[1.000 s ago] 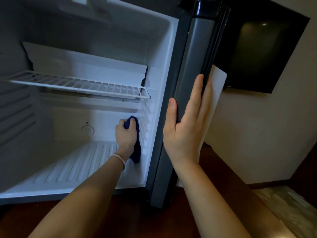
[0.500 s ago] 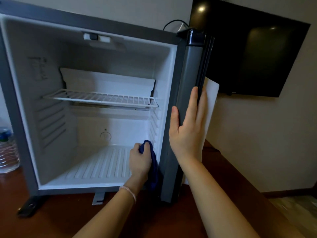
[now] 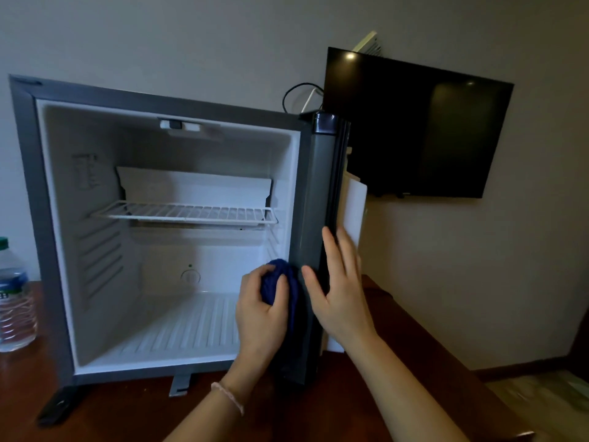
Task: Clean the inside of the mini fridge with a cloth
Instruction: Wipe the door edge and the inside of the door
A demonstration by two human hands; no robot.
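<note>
Bottle left of fridge

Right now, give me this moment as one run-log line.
left hand: grips blue cloth at mini fridge right front edge | right hand: flat on open door | wire shelf: in place

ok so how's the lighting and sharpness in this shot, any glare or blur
Head view: dim overall, with the fridge interior the brightest area; two small glare spots sit on the dark TV screen; the right hand is slightly motion-blurred against the door edge, the left hand and blue cloth are soft; wide-angle bending tilts the fridge frame.
</note>
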